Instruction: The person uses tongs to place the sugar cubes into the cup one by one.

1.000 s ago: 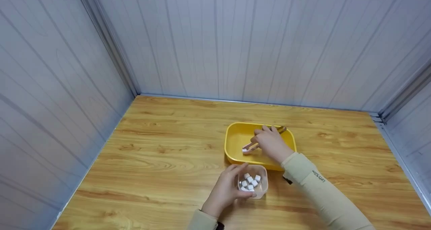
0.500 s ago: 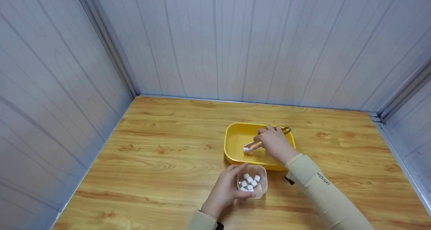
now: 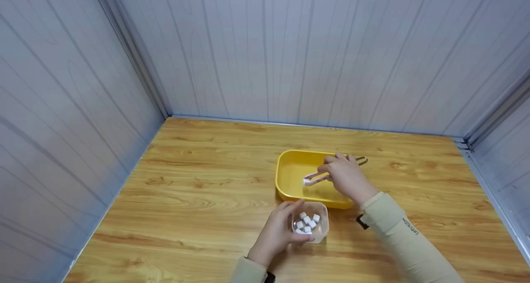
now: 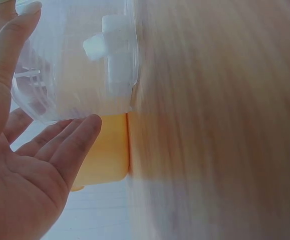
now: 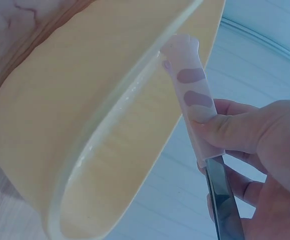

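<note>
My left hand point(image 3: 274, 232) grips a small clear plastic container point(image 3: 322, 234), thumb on the near side and fingers on the far side. Several white cubes point(image 3: 307, 221) lie inside it. Just beyond stands a yellow basin point(image 3: 287, 173). Over that basin, my right hand point(image 3: 348, 178) holds a pair of tongs point(image 5: 197, 107) with pale pink, paw-shaped tips and a metal handle. A white cube point(image 3: 306, 182) sits between the tong tips in the head view. The right wrist view shows the thumb pressed on the pink sleeve, with the tips near the basin's rim.
A wood-grain table point(image 3: 198, 200) lies under everything. Pale panel walls point(image 3: 265, 59) enclose it at the back and on both sides. The container stands close to the basin's near side.
My right hand has shifted slightly right, carrying the tongs and the white cube with it above the basin. The left hand and the container have stayed practically still.
</note>
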`<action>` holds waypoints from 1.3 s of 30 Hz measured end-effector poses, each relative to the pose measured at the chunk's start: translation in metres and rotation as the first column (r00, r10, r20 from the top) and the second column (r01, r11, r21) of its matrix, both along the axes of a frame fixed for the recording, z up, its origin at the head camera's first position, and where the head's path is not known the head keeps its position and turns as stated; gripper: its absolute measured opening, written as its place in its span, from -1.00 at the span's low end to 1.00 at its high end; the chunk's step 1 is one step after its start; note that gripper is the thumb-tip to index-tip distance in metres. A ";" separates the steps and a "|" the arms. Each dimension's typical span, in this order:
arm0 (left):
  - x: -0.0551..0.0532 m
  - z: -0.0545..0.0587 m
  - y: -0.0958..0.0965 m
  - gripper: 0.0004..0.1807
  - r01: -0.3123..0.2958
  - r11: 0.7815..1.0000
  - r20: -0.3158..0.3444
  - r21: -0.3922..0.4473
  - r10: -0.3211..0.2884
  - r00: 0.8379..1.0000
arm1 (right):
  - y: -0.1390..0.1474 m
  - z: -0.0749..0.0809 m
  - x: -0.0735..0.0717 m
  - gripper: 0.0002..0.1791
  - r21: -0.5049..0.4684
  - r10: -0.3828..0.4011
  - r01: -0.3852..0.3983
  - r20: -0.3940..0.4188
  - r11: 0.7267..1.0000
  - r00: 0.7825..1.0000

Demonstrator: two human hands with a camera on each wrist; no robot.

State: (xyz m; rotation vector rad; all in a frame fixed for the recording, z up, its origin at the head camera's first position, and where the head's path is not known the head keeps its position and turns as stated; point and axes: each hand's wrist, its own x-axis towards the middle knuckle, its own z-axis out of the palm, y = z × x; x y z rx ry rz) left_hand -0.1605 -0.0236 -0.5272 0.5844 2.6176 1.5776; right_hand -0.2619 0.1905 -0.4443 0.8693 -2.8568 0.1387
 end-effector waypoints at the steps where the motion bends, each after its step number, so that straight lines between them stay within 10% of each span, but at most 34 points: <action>1: 0.000 0.000 0.000 -0.04 0.001 1.000 -0.002 0.005 -0.001 1.000 | 0.001 0.001 0.001 -0.66 0.000 0.000 0.000 -0.004 1.000 1.000; 26: 0.000 -0.001 0.001 -0.04 0.002 1.000 0.001 0.000 -0.002 1.000 | 0.013 0.034 0.056 -0.63 -0.071 0.020 -0.026 -0.076 0.997 0.997; 39: 0.000 0.000 0.001 -0.04 0.006 1.000 -0.011 -0.014 -0.007 1.000 | 0.013 0.021 0.084 -0.63 -0.063 0.077 -0.082 -0.080 0.995 0.994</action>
